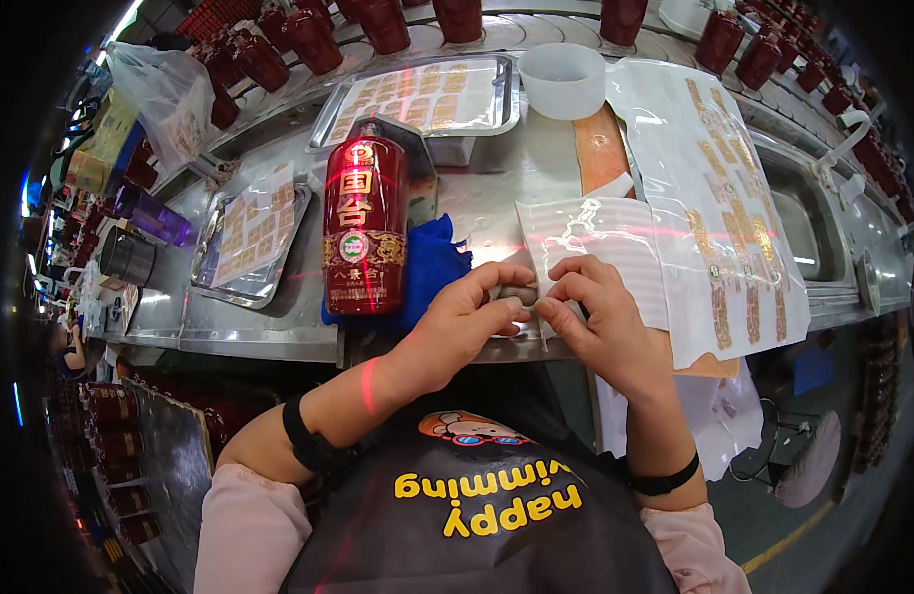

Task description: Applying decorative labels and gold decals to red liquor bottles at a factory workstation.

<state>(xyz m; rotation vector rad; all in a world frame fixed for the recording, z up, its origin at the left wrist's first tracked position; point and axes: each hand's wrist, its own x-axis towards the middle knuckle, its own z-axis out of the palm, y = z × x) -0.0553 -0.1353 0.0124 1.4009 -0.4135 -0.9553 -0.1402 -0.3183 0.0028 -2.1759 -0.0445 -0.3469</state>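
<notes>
My left hand is curled, thumb and fingers close together around something small and greyish that I cannot make out. Just to its right, my right hand pinches with thumb and forefinger at the left edge of a glossy white sheet with faint curved lines; whether it grips that edge or a small piece in front of it is unclear. Left of my hands, a dark red bottle with gold and white decoration stands upright on a blue cloth. A red light line crosses the bottle and my left forearm.
A large sheet of gold stickers lies right, near a sink. Metal trays with sticker sheets sit behind and left of the bottle. A translucent white bowl is at the back, before a conveyor carrying red bottles.
</notes>
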